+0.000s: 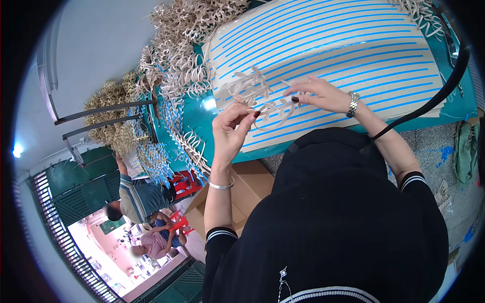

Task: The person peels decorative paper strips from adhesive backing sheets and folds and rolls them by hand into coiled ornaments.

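Centre: left hand point(232, 131), fingers pinching beige leaf garland point(256, 90); right hand point(323, 97), fingers against it, grip unclear. Leaf bundles point(194, 22), top edge, cut off.

- Wide lane here: beyond both hands the striped sheet point(328, 43) runs flat, giving room for a low sweep toward its far edge!
- Between the left hand point(233, 129) and right hand point(321, 96), the beige leafy sprig point(274, 108) bars the gap.
- Leftward, trouble: heaped garlands point(177, 70) crowd the sheet's side.
- Far right corner, curled strips point(423, 19) block the way.
- And a black cable point(443, 96) arcs across the right side, cutting over the forearm in this view!
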